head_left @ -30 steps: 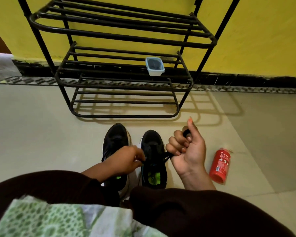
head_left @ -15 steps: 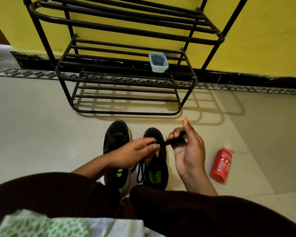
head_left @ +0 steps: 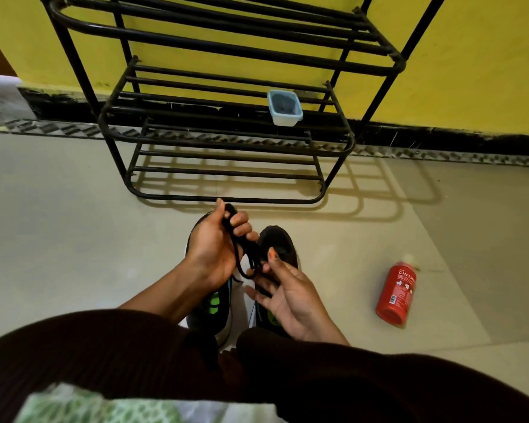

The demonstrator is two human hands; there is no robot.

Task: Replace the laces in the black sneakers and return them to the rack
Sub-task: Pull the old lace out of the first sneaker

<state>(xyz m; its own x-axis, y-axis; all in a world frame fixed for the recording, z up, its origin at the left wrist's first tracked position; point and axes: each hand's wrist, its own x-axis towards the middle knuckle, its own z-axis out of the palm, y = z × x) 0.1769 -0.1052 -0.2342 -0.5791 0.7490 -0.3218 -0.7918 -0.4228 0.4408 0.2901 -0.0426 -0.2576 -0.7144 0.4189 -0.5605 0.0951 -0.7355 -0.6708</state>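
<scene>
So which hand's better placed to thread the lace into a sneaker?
Right, probably. The right hand is open, low over the right-side sneaker, its fingers at the hanging loop of the lace. The left hand grips the bunched lace higher up, so it's busy.

Two black sneakers (head_left: 277,239) with green insoles stand side by side on the floor, toes toward the black metal rack (head_left: 226,141), while a black lace (head_left: 245,254), gripped in the left hand (head_left: 213,248) above them, hangs in loops against the right hand (head_left: 287,297)
</scene>
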